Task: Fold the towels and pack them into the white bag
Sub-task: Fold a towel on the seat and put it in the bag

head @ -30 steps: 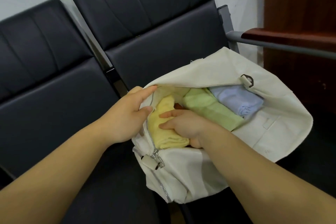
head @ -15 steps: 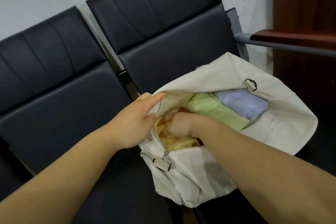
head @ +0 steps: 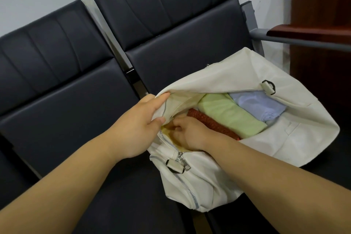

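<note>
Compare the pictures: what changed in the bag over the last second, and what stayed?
The right hand has pushed the yellow towel down into the white bag, so only a sliver shows; a red towel is now uncovered. The left hand still pinches the bag's rim open; green towel and blue towel lie as before.

Soft, even indoor light, moderately bright, with no hard shadows. The black seats carry a dull pale sheen. The white bag is bright yet keeps its folds. Its mouth is shaded around the right hand (the yellow towel there looks murky). Wide-angle distortion bends the seats' lines and swells the forearms at the lower corners. Fine detail is slightly smeared.
</note>
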Action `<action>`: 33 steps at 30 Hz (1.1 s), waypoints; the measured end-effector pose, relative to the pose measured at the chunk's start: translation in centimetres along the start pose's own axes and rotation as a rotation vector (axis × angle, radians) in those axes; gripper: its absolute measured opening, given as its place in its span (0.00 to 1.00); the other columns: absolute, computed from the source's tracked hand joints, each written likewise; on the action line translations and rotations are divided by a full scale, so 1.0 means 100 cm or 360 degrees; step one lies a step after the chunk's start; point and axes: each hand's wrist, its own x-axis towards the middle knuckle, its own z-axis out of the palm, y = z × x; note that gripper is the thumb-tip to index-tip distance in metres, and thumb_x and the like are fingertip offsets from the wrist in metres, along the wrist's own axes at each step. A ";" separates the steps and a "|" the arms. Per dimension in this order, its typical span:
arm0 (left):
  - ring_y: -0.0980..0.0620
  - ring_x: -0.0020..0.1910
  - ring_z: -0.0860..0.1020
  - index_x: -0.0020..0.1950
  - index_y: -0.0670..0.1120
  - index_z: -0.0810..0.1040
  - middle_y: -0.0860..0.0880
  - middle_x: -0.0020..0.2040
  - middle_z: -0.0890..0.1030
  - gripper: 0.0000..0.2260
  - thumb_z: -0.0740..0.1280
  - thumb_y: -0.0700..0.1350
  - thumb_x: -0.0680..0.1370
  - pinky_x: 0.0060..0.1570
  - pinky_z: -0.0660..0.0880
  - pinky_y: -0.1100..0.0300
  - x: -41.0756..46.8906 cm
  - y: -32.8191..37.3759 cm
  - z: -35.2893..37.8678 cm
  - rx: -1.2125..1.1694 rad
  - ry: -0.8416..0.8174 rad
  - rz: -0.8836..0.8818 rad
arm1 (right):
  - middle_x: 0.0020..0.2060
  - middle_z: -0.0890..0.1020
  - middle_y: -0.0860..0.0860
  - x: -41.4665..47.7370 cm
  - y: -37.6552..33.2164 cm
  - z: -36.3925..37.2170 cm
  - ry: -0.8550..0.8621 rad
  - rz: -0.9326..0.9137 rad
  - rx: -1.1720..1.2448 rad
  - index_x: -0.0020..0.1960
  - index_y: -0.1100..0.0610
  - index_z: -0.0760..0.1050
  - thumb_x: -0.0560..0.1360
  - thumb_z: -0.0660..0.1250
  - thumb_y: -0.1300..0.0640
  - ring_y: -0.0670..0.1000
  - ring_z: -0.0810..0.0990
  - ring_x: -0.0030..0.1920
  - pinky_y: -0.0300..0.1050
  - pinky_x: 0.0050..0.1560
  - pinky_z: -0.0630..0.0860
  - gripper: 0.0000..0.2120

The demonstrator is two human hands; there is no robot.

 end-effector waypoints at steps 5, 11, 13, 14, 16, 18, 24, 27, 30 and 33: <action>0.66 0.60 0.69 0.82 0.59 0.56 0.67 0.56 0.68 0.27 0.61 0.46 0.84 0.56 0.67 0.69 -0.004 -0.005 0.002 0.0029 -0.0021 -0.0026 | 0.77 0.67 0.54 0.006 0.000 -0.006 -0.0542 0.0262 -0.0123 0.80 0.45 0.60 0.77 0.67 0.48 0.56 0.68 0.74 0.49 0.73 0.66 0.33; 0.61 0.57 0.73 0.82 0.60 0.57 0.62 0.57 0.70 0.27 0.61 0.46 0.84 0.60 0.73 0.59 -0.005 -0.005 -0.001 0.0042 -0.0078 -0.0051 | 0.72 0.72 0.50 0.007 -0.007 -0.030 -0.0754 0.0352 -0.0128 0.78 0.48 0.63 0.75 0.72 0.48 0.54 0.71 0.69 0.48 0.68 0.70 0.35; 0.62 0.58 0.73 0.81 0.61 0.57 0.62 0.58 0.71 0.27 0.61 0.46 0.84 0.61 0.73 0.59 -0.006 -0.005 -0.002 0.0000 -0.0114 -0.0069 | 0.69 0.74 0.49 0.003 -0.001 -0.035 -0.0755 0.0368 -0.0069 0.76 0.50 0.67 0.72 0.75 0.49 0.53 0.74 0.67 0.51 0.69 0.71 0.35; 0.63 0.58 0.73 0.81 0.61 0.57 0.62 0.59 0.71 0.27 0.61 0.46 0.84 0.62 0.73 0.59 -0.007 -0.005 -0.002 -0.0007 -0.0126 -0.0065 | 0.70 0.74 0.49 0.001 0.004 -0.037 -0.0737 0.0359 -0.0101 0.75 0.50 0.68 0.71 0.75 0.49 0.53 0.74 0.67 0.52 0.70 0.72 0.35; 0.62 0.58 0.73 0.81 0.61 0.57 0.62 0.58 0.71 0.27 0.61 0.46 0.84 0.62 0.73 0.57 -0.010 -0.004 0.000 -0.0016 -0.0156 -0.0062 | 0.72 0.73 0.49 -0.005 0.010 -0.037 -0.0730 0.0341 -0.0163 0.76 0.48 0.66 0.73 0.72 0.51 0.53 0.73 0.68 0.53 0.71 0.71 0.34; 0.61 0.58 0.73 0.81 0.61 0.56 0.61 0.58 0.71 0.27 0.61 0.46 0.84 0.62 0.73 0.58 -0.012 -0.003 0.003 -0.0030 -0.0170 -0.0074 | 0.73 0.71 0.50 -0.010 0.009 -0.035 -0.0723 0.0349 -0.0197 0.78 0.48 0.63 0.75 0.69 0.55 0.54 0.72 0.70 0.52 0.72 0.70 0.33; 0.59 0.58 0.73 0.81 0.61 0.55 0.59 0.60 0.70 0.26 0.59 0.46 0.85 0.63 0.72 0.58 -0.008 0.006 0.010 -0.0083 -0.0136 -0.0123 | 0.64 0.80 0.48 -0.039 -0.005 -0.044 -0.0577 0.0448 0.0324 0.73 0.50 0.72 0.77 0.71 0.54 0.50 0.79 0.64 0.49 0.69 0.74 0.25; 0.59 0.56 0.74 0.81 0.60 0.58 0.57 0.58 0.71 0.24 0.58 0.48 0.86 0.61 0.72 0.59 -0.002 0.012 0.015 -0.0167 -0.0033 -0.0121 | 0.59 0.83 0.49 -0.067 -0.014 -0.059 -0.0332 0.0544 0.0432 0.70 0.53 0.75 0.78 0.71 0.53 0.49 0.81 0.61 0.40 0.60 0.76 0.22; 0.60 0.54 0.74 0.79 0.60 0.63 0.58 0.56 0.72 0.22 0.60 0.51 0.84 0.56 0.71 0.62 -0.011 0.012 0.017 -0.0256 0.0050 -0.0134 | 0.49 0.82 0.43 -0.092 -0.029 -0.066 0.0028 0.0451 0.0428 0.57 0.50 0.80 0.78 0.70 0.55 0.48 0.80 0.56 0.37 0.52 0.74 0.08; 0.59 0.53 0.74 0.80 0.59 0.62 0.59 0.60 0.71 0.25 0.62 0.54 0.83 0.55 0.70 0.62 -0.043 0.002 0.015 -0.0218 0.0090 -0.0166 | 0.58 0.80 0.41 -0.104 -0.046 -0.058 0.0375 0.0356 0.0178 0.66 0.47 0.75 0.76 0.70 0.51 0.46 0.77 0.61 0.42 0.56 0.72 0.18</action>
